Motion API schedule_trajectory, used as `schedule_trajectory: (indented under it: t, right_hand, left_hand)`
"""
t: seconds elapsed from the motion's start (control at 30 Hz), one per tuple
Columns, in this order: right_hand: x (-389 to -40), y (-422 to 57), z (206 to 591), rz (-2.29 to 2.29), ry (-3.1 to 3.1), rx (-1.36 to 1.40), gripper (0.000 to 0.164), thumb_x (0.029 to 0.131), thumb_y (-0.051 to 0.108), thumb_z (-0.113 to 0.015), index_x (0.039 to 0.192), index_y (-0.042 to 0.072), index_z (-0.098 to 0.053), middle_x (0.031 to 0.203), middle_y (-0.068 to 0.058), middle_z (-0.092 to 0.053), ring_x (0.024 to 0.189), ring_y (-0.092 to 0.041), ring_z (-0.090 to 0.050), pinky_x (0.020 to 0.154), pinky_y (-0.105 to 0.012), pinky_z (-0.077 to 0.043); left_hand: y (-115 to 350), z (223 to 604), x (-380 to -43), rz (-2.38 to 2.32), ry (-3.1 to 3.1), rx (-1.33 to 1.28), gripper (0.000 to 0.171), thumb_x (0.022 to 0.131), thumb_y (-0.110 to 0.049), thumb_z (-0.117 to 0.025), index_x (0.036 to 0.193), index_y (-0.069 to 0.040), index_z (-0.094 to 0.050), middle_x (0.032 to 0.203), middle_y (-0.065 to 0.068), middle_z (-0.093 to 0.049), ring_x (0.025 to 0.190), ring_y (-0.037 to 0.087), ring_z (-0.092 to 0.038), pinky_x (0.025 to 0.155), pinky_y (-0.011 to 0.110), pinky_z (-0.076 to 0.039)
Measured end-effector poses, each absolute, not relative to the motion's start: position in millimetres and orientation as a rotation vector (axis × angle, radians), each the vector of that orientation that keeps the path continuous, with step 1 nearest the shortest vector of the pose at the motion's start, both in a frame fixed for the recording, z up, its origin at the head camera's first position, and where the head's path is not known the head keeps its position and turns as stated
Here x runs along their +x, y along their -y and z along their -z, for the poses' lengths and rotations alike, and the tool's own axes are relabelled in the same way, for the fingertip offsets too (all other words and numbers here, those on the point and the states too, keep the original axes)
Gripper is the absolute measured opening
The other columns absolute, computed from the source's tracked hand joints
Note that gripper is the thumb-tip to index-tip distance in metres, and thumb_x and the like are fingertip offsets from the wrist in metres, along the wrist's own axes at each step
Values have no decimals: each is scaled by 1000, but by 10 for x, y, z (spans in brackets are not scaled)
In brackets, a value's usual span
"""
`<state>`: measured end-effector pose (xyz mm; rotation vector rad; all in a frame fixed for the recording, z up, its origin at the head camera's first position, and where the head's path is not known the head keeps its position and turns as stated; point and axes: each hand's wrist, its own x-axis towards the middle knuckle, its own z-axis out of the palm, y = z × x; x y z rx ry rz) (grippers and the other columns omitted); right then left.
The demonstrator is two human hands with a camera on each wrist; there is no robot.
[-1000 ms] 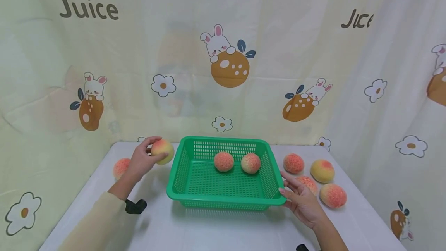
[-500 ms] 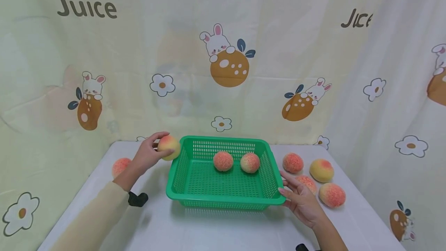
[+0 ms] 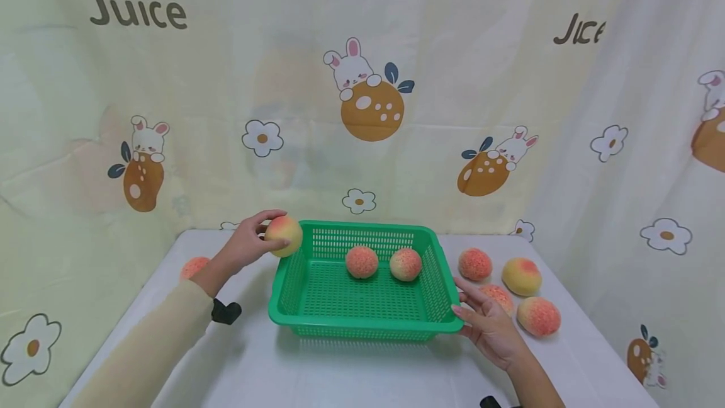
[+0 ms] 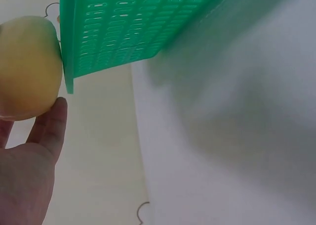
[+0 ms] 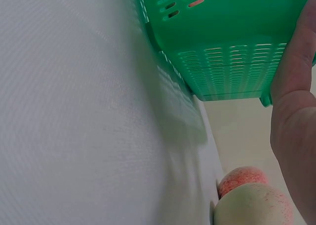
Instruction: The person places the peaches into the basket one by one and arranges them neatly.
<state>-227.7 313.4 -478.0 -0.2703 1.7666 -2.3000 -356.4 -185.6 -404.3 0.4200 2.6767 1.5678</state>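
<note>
- Peach [image 3: 287, 235], yellow with red blush, in left hand [image 3: 249, 244]: fingers and thumb curled round it, spread about its width, raised off worktop [image 3: 340, 376].
- Basket [image 3: 362, 322], green, just right of left fingers; held peach overlaps its far left rim in head view, contact unclear.
- Right hand [image 3: 493, 329]: thumb on basket's right rim, fingers at outer wall, gripping the edge; exact finger gap can't tell.
- Two speckled peaches [image 3: 362, 262] inside basket, between left and right fingers, just apart from each other.
- Four loose peaches [image 3: 539, 317] right of right fingers, nearest one partly hidden behind that hand.
- Red peach [image 3: 194, 267] left of left fingers, partly behind wrist.
</note>
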Motion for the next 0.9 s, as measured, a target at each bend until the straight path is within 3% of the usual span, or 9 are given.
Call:
schedule_trajectory:
  t: [0.3,0.53,0.9]
  right_hand:
    - [-2276,-3143,4780,2291,-1773,-303,70,104,1,-51,164,7,-15,116,5,-56,101,-7,-69,88,-28,-61]
    - [-2278,-3145,4785,2289,-1776,-297,69,105,1,-51,164,7,-16,116,5,-56,101,-7,-69,87,-28,-62]
    - [-2290,-3151,4796,2288,-1752,-325,70,105,0,-50,164,7,-14,117,3,-56,102,-9,-70,88,-30,-61]
  left_hand:
    - [1760,4018,-3693,-1584,-2582,473,67,88,-35,-81,148,-25,-52,141,12,-57,126,37,-55,97,49,-56]
    - [1685,4004,-3782,-1585,-2534,536,64,88,-31,-82,146,-28,-54,141,13,-56,123,37,-57,95,44,-58]
    - [1614,4016,-3905,-1517,-2537,596,68,87,-33,-82,148,-23,-53,138,12,-58,122,34,-59,97,43,-58]
